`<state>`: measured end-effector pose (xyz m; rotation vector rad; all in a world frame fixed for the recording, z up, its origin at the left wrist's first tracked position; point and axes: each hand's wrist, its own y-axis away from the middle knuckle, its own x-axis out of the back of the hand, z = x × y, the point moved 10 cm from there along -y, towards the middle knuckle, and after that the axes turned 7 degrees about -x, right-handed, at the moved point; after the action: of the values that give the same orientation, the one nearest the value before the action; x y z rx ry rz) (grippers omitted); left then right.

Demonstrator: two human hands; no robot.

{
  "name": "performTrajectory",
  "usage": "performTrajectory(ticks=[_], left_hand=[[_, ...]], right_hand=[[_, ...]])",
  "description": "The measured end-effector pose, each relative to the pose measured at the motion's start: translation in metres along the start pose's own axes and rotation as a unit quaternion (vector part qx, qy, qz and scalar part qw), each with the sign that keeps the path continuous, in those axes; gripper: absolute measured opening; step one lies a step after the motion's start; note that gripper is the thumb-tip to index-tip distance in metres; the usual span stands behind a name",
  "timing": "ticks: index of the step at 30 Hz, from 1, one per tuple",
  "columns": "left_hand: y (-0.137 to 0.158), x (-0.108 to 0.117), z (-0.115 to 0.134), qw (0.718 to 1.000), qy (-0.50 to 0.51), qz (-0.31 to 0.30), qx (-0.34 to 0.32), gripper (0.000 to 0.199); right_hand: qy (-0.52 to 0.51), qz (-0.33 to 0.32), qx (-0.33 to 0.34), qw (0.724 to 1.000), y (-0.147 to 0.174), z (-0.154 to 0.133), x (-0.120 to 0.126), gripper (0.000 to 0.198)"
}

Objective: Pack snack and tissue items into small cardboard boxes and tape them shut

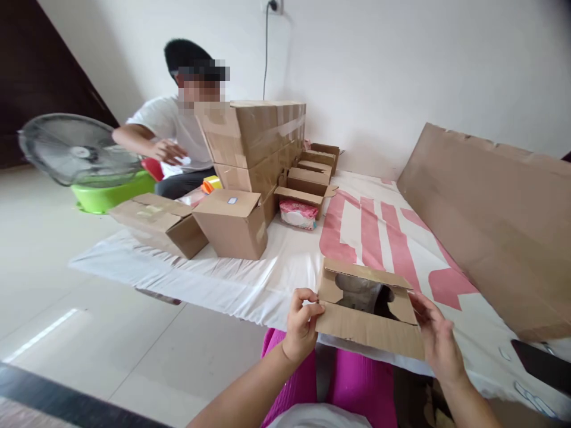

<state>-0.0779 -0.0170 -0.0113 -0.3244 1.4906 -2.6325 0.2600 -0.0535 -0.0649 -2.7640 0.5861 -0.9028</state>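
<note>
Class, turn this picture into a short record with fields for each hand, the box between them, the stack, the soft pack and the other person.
Left hand: pinches the left end of the open box
Right hand: fingers against its right end
Box: cardboard, top gaping
Stack: taped cartons
Soft pack: pink and white, by the row's nearest open carton
Other person: white top, beyond the cartons

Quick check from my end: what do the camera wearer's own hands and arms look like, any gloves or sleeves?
The left hand and right hand are bare, with no gloves. The forearms show no sleeves or cables within view. Bright magenta clothing covers the legs below them.
</note>
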Motion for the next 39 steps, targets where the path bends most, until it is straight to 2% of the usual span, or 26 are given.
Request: performTrajectory(ticks=[2,5,7,9,11,13,15,17,20,22,24,27,30,32,36,39], left_hand=[[0.001,0.001,-0.001,1.000,0.008,0.002,-0.001,0.013],[0.009,-0.001,-0.008,0.999,0.034,-0.011,0.012,0.018],[0.019,-0.001,-0.026,0.996,0.054,-0.005,0.072,0.019],[0.033,0.004,-0.054,0.984,0.057,0.022,0.168,0.015],[0.044,0.005,-0.079,0.968,0.047,0.022,0.244,0.012],[0.046,0.002,-0.092,0.963,0.045,-0.008,0.266,0.012],[0.042,-0.006,-0.095,0.962,0.076,-0.052,0.259,0.024],[0.039,-0.017,-0.094,0.955,0.132,-0.096,0.249,0.044],[0.044,-0.030,-0.098,0.930,0.200,-0.136,0.275,0.068],[0.050,-0.032,-0.108,0.916,0.209,-0.138,0.314,0.073],[0.049,-0.030,-0.111,0.913,0.205,-0.136,0.326,0.069],[0.023,-0.021,-0.091,0.939,0.186,-0.132,0.256,0.062],[-0.015,-0.015,-0.044,0.975,0.119,-0.149,0.117,0.056],[-0.033,-0.018,-0.018,0.981,0.067,-0.174,0.060,0.049],[-0.053,-0.034,0.001,0.967,0.007,-0.248,0.064,0.057],[-0.061,-0.050,0.001,0.944,-0.051,-0.319,0.071,0.043]], right_hand=[[-0.048,-0.002,-0.020,0.999,0.015,-0.011,-0.017,0.080],[-0.052,0.028,-0.077,0.995,0.027,-0.004,-0.029,0.098],[-0.076,0.037,-0.102,0.991,0.026,0.008,-0.031,0.095],[-0.087,0.045,-0.101,0.990,0.022,0.015,-0.030,0.091],[-0.080,0.062,-0.089,0.991,0.018,0.018,-0.025,0.091],[-0.071,0.076,-0.080,0.991,0.016,0.018,-0.022,0.091],[-0.070,0.085,-0.074,0.991,0.017,0.016,-0.021,0.090],[-0.081,0.085,-0.068,0.991,0.018,0.012,-0.022,0.089],[-0.093,0.074,-0.072,0.990,0.019,0.010,-0.025,0.088],[-0.090,0.071,-0.077,0.990,0.019,0.009,-0.027,0.087],[-0.088,0.074,-0.076,0.990,0.020,0.009,-0.028,0.085],[-0.094,0.073,-0.064,0.991,0.025,0.008,-0.028,0.080],[-0.087,0.085,-0.028,0.992,0.033,0.005,-0.025,0.074],[-0.068,0.099,0.004,0.993,0.041,0.001,-0.021,0.070],[-0.019,0.096,0.056,0.994,0.054,-0.010,-0.019,0.064],[0.021,0.086,0.093,0.992,0.056,-0.023,-0.015,0.065]])
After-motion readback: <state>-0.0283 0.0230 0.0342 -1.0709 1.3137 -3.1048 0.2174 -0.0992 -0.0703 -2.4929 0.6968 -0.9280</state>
